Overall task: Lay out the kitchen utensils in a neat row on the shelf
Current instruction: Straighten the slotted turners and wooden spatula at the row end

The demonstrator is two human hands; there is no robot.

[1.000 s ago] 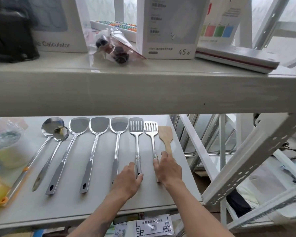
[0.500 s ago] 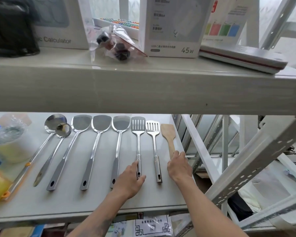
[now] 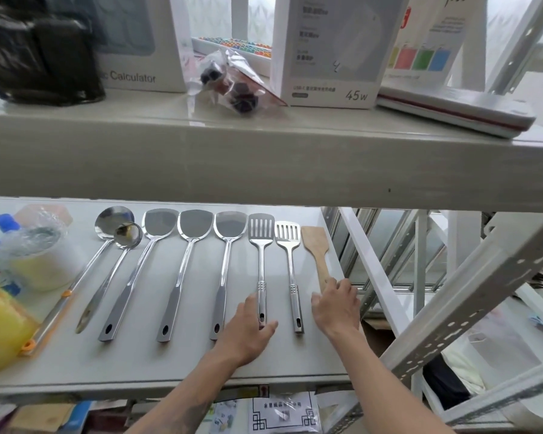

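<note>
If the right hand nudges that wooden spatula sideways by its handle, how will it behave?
The wooden spatula lies flat on the shelf, so it should slide or pivot, not roll. It looks thin and probably light, so a small push may swing its blade. It sits nearest the shelf's right edge, so the right hand should push leftward.

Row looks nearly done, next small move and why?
Probably the right hand should draw the wooden spatula toward the shelf's front edge. Its head sits level with the steel heads, but it is the shortest piece and its handle end is under the fingers, so the lower ends may not line up. The left hand rests at the slotted turner, which looks straight.
</note>
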